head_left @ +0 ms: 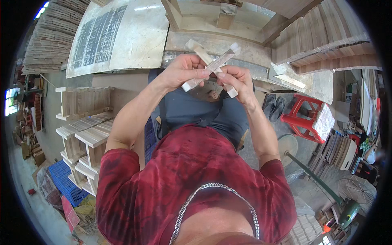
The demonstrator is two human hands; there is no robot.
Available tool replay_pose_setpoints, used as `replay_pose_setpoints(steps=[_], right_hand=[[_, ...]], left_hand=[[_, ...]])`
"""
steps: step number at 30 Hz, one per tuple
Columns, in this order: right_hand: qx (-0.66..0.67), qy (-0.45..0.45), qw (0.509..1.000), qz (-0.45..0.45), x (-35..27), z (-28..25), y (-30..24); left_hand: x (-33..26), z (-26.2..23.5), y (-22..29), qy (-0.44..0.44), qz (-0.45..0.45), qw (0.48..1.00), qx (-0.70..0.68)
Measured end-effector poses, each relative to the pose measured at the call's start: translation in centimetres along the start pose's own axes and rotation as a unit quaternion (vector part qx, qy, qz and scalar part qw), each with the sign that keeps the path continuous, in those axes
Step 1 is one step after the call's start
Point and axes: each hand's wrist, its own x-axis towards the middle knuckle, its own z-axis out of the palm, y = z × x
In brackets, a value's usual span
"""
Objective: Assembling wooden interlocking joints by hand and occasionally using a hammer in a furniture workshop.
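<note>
Holding crossed wooden bars (pixel 222 59) at upper centre of frame, left hand (pixel 184 70) and right hand (pixel 239 81) are pinching, fingers closed

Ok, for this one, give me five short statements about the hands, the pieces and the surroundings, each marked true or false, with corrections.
1. The left hand and right hand are both on wooden bars. True.
2. The bars are held parallel, side by side. False: they cross in an X shape.
3. A pair of dark slippers lies beside a red stool. True.
4. That stool is on the person's left. False: it is on the right.
5. A blue crate is on the person's left. True.
</note>
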Motion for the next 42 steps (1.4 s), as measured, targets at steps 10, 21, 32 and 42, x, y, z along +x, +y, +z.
replay_pose_setpoints(steps=[10, 21, 32, 42], right_hand=[[-0.137, 0.037, 0.990, 0.025, 1.8, 0.0, -2.4], [-0.227, 0.055, 0.969, 0.079, 2.8, -2.1, -1.1], [-0.088, 0.089, 0.987, 0.102, 3.5, -3.3, -2.3], [-0.498, 0.155, 0.838, -0.161, 1.2, 0.6, -4.9]], left_hand=[[1.1, 2.0, 0.7, 0.087, 0.092, 0.945, 0.301], [2.1, 1.7, -2.0, 0.104, 0.127, 0.971, 0.176], [-0.1, 0.8, -0.4, 0.083, 0.179, 0.929, 0.313], [3.0, -1.6, 1.7, 0.260, 0.217, 0.808, 0.481]])
